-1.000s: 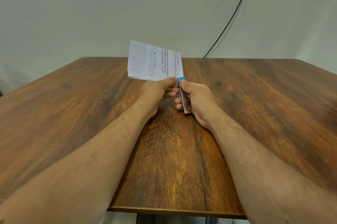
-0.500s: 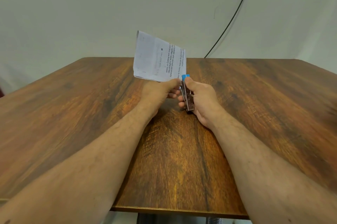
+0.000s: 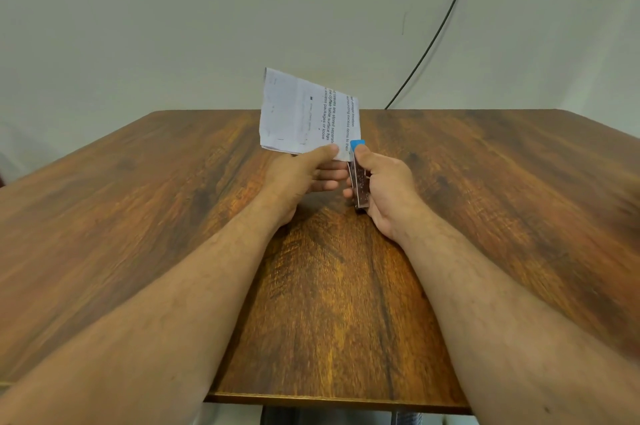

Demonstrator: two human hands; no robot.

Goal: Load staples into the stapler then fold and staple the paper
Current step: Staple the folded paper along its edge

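while the wooden table [image 3: 138, 216] lies bare beneath, the folded paper [image 3: 304, 113] stands nearly upright above it, its lower edge pinched between thumb and fingers of the left hand [image 3: 298, 175]. the right hand [image 3: 384, 189] is wrapped around the small stapler [image 3: 358, 182], thumb on its blue tip, at the paper's lower right corner. a clean staple probably needs the corner fully inside the mouth, layers flush, then one firm squeeze. compared with a second ago, the paper is raised and tilted more upright.
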